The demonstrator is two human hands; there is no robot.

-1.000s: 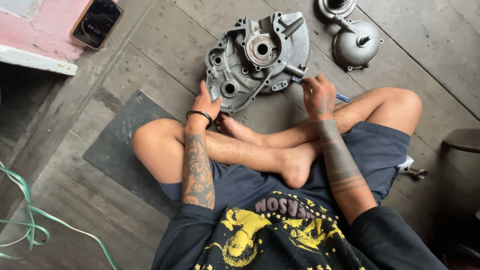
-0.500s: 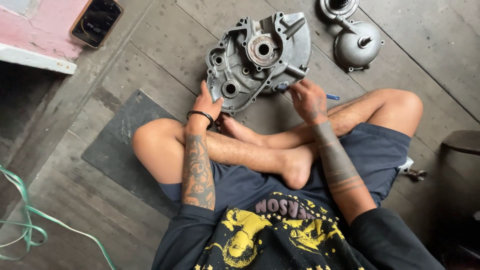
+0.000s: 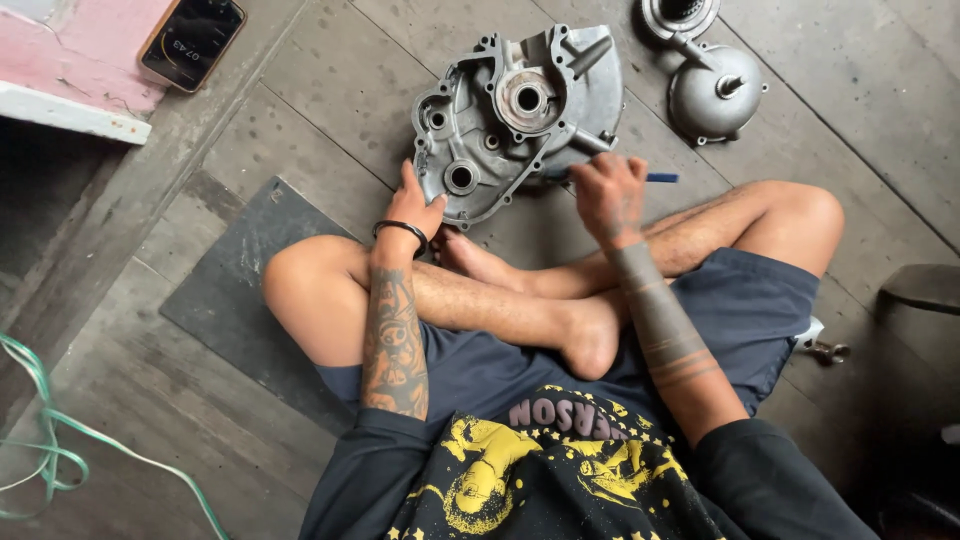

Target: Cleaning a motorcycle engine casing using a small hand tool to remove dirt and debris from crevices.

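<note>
A grey cast-metal engine case (image 3: 520, 110) with several round bores lies flat on the wooden floor in front of my crossed legs. My left hand (image 3: 413, 205) rests against its near left edge, fingers on the rim. My right hand (image 3: 605, 192) is closed around a thin tool with a blue handle (image 3: 660, 177), whose tip reaches toward the right edge of the case. A black band sits on my left wrist.
A round metal cover (image 3: 715, 95) and a smaller round part (image 3: 678, 15) lie at the far right. A phone (image 3: 192, 40) rests on a pink ledge at top left. A dark mat (image 3: 240, 290) lies under my left knee. Green cord (image 3: 45, 450) trails at bottom left.
My right hand has moved left, toward the engine case, carrying the blue-handled tool. My left hand stays on the case edge.
</note>
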